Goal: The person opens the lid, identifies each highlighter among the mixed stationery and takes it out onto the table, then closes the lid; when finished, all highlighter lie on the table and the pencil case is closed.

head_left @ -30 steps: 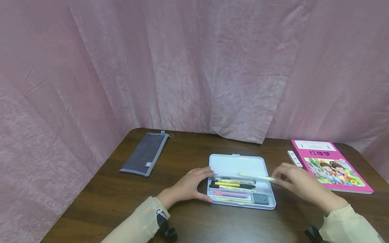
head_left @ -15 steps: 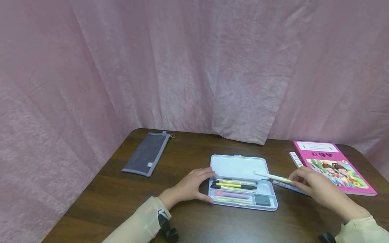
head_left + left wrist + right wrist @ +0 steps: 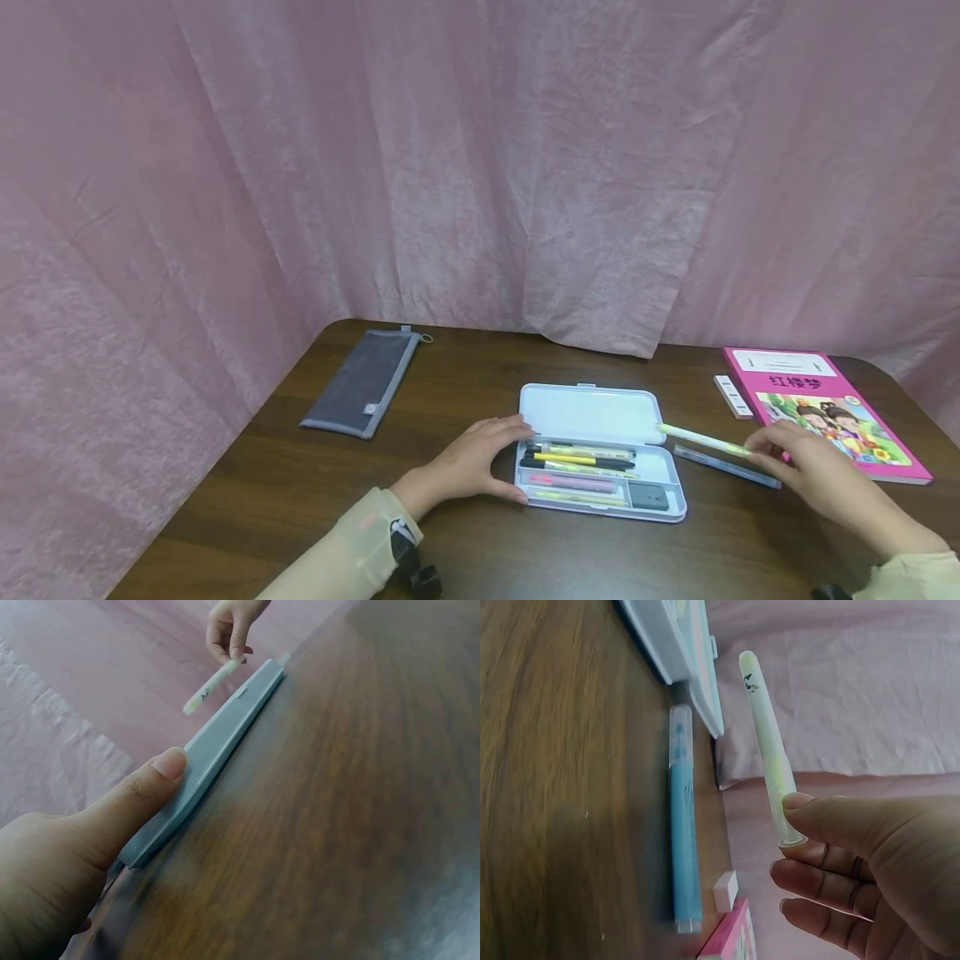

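The pencil case (image 3: 588, 414) lies with its lid folded back on the table. At its left end my left hand (image 3: 471, 461) holds it, thumb on the front wall in the left wrist view, fingers by the hinge. In the case lie several pens, among them a yellow and black one (image 3: 581, 460), a pink one (image 3: 572, 482), and a dark grey block (image 3: 648, 496). My right hand (image 3: 813, 467) pinches a pale yellow highlighter (image 3: 763, 727) by one end, raised above the table. Below it a blue highlighter (image 3: 682, 832) rests on the wood, right of the case.
A grey mesh zip pouch (image 3: 363, 379) lies at the back left. A pink book (image 3: 797, 382) with a cartoon cover sits at the right, a small white block (image 3: 732, 397) along its left edge. Pink curtain (image 3: 480, 167) hangs behind the table (image 3: 465, 558).
My right hand has moved right with the yellow highlighter, away from over the case. The blue highlighter on the table has come into full view. The left hand stays on the case.
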Available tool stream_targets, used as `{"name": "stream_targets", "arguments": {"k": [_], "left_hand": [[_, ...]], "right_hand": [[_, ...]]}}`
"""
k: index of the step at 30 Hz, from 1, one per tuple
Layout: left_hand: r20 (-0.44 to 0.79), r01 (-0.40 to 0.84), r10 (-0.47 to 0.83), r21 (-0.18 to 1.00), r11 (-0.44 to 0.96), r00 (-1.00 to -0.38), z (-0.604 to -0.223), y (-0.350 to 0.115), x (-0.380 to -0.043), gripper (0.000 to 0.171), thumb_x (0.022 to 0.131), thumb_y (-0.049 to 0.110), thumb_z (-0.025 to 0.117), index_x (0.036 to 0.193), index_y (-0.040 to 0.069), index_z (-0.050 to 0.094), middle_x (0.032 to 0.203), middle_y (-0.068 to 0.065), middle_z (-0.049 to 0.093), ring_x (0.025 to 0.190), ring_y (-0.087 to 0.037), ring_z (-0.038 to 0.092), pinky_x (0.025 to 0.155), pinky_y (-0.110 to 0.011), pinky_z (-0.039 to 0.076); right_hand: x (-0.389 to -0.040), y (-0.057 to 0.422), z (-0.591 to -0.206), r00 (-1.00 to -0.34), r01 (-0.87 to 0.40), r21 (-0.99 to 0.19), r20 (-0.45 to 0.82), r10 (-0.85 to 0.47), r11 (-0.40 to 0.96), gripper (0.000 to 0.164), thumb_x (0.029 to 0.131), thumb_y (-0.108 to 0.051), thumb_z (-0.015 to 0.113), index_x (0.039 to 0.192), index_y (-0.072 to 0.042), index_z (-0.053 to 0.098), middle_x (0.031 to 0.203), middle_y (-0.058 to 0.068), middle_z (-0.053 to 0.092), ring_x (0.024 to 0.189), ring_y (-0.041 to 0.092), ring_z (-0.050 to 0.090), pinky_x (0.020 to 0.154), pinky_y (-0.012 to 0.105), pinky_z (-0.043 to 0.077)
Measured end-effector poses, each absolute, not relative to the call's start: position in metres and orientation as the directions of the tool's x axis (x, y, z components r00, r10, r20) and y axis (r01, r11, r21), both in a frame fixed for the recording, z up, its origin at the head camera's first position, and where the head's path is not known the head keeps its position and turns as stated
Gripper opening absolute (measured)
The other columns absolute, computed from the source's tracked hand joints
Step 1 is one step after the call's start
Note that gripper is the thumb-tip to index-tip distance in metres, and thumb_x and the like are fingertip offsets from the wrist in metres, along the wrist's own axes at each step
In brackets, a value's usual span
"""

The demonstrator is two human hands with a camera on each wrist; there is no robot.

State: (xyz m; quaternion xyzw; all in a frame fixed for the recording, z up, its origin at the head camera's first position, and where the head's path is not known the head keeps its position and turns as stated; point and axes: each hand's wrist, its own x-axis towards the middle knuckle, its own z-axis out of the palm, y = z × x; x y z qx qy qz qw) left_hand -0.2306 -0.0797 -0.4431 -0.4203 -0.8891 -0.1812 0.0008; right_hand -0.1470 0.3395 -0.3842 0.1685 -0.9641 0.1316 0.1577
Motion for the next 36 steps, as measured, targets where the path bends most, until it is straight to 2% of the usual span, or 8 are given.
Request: {"name": "stream_targets", "arguments": {"k": [16,26,36], "left_hand": [[0.153,0.742,0.745,0.343,0.577,-0.650,-0.447,-0.078,-0.230,0.088,0.062,0.079,0.049,0.134,0.029,0.038,0.143,0.008,0.035,0.135,-0.010,0.028,0.110,-0.040,0.027],[0.156,0.739,0.742,0.346,0.577,-0.652,-0.445,-0.080,-0.230,0.088,0.062,0.079,0.049,0.133,0.028,0.040,0.143,0.006,0.036,0.135,-0.011,0.030,0.109,-0.041,0.028],[0.157,0.743,0.744,0.339,0.577,-0.649,-0.442,-0.080,-0.230,0.088,0.062,0.079,0.048,0.133,0.029,0.039,0.143,0.007,0.037,0.135,-0.010,0.030,0.109,-0.040,0.028]], "right_hand": [[-0.147,0.365,-0.404,-0.876,-0.384,-0.194,0.387,-0.289,0.903,0.017,0.070,-0.008,0.073,0.078,-0.016,0.061,0.069,-0.019,0.048,0.064,-0.013,0.037,0.052,0.018,0.041],[-0.149,0.372,-0.413,-0.915,-0.331,-0.207,0.307,-0.260,0.921,0.013,0.073,-0.010,0.071,0.078,-0.017,0.061,0.069,-0.016,0.049,0.064,-0.012,0.037,0.053,0.018,0.042],[-0.149,0.374,-0.418,-0.923,-0.305,-0.198,0.301,-0.238,0.932,0.013,0.073,-0.009,0.071,0.077,-0.017,0.061,0.068,-0.016,0.049,0.063,-0.012,0.037,0.053,0.019,0.041]]}}
